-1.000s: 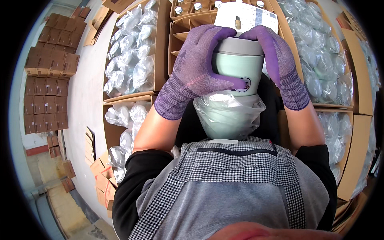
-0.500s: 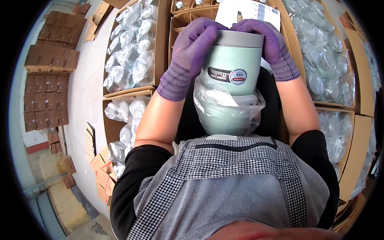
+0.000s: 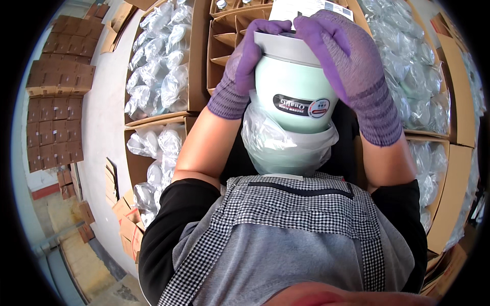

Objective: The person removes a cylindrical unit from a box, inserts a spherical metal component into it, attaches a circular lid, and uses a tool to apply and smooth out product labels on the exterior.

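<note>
A mint-green insulated jar point(image 3: 293, 84) with a grey collar point(image 3: 286, 51) leans in front of my body, its dark oval label and round sticker facing me. My left hand point(image 3: 242, 64), in a purple-coated knit glove, is wrapped round the left side of the collar. The right hand point(image 3: 349, 56), gloved alike, curls over the right side of the rim, its fingers bent. What the fingertips do inside the top is hidden. Below the jar, a clear plastic bag point(image 3: 286, 148) surrounds a pale green rounded body in my lap; I cannot tell whether the two are joined.
Beyond my hands stands a divided cardboard carton point(image 3: 224, 38) with a white printed sheet point(image 3: 283, 10) over it. Open cartons of plastic-wrapped pieces flank me at left point(image 3: 196, 61) and right point(image 3: 449, 178). Stacked brown boxes point(image 3: 53, 107) line the far left.
The jar has tilted and its label has turned to the right. My right hand has come nearer and over the rim, while the left has shifted slightly on the collar.
</note>
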`<state>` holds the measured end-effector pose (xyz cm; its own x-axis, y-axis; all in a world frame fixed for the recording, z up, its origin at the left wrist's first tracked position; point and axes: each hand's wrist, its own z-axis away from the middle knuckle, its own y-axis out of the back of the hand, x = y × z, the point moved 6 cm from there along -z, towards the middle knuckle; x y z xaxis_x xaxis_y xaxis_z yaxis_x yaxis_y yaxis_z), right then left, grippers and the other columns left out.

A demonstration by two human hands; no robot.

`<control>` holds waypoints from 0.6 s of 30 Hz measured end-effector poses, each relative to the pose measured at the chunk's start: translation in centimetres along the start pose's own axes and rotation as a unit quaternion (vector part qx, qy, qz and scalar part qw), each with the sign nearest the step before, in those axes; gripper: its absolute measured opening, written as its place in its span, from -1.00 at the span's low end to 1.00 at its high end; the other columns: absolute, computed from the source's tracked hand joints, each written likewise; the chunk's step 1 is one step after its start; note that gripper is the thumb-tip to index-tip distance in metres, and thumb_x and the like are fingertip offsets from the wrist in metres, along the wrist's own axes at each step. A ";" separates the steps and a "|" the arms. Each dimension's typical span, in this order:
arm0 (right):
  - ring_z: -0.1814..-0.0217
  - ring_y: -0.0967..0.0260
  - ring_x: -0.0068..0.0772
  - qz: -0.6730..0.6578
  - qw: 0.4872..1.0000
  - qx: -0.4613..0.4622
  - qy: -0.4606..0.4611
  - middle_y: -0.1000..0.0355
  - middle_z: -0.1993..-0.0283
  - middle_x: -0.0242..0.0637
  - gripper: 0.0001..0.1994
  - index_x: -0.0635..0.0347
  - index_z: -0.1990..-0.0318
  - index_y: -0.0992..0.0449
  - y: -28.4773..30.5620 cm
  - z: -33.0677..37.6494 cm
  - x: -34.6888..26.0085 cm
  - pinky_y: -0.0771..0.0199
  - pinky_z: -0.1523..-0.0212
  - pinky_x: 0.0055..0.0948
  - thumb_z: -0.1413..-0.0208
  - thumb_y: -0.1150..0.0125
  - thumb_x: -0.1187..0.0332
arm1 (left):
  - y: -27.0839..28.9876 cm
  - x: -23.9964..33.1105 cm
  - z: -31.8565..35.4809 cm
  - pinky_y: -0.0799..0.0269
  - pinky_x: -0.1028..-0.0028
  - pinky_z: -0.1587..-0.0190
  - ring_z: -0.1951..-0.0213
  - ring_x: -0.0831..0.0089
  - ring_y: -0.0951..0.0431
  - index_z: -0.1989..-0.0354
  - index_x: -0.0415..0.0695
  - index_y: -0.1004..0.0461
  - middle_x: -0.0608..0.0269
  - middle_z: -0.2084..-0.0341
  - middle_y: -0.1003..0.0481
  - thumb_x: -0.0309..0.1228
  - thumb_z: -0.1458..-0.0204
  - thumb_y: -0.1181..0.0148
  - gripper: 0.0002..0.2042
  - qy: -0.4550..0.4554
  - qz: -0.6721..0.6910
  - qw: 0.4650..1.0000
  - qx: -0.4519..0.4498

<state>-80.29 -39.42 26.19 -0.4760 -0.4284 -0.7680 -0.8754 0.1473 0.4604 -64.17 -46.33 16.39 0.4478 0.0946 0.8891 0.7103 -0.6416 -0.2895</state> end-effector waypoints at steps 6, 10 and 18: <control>0.00 -0.44 -0.32 -0.493 0.849 -0.176 0.076 -0.52 0.13 -0.21 -0.64 0.30 0.14 -0.57 -2.2 -1.8 11.2 -0.43 -0.13 -0.31 -0.44 0.08 0.19 | -3.9 5.8 2.4 -0.35 0.23 -0.25 -0.14 0.29 -0.42 -0.16 -0.30 -0.26 0.06 0.00 -0.45 -0.22 0.23 -0.47 -0.23 0.059 -0.302 0.945 0.106; 0.11 -0.36 -0.26 -0.704 0.669 -0.224 0.084 -0.41 0.22 -0.20 -0.68 0.15 0.31 -0.46 -7.1 -4.1 12.9 -0.36 -0.07 -0.31 -0.41 0.13 0.18 | -7.8 9.6 1.9 -0.30 0.15 -0.23 -0.03 0.07 -0.46 -0.04 -0.27 -0.43 0.03 0.13 -0.48 -0.23 0.20 -0.47 -0.38 -0.151 -0.643 0.751 0.022; 0.02 -0.54 -0.37 -0.684 0.689 -0.053 -0.234 -0.56 0.10 -0.26 -0.61 0.27 0.02 -0.57 -7.5 -0.3 15.6 -0.57 -0.09 -0.35 -0.40 -0.06 0.08 | -11.0 8.0 -2.1 -0.48 0.13 0.00 0.16 0.04 -0.59 0.08 -0.19 -0.56 0.03 0.28 -0.55 -0.18 0.06 -0.40 -0.58 -0.167 -0.690 0.700 -0.075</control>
<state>-81.10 -47.53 10.85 0.7910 0.2368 -0.5641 -0.5332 -0.1852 -0.8255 -69.56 -40.08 27.45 -0.4898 0.8595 0.1458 0.5376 0.1661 0.8267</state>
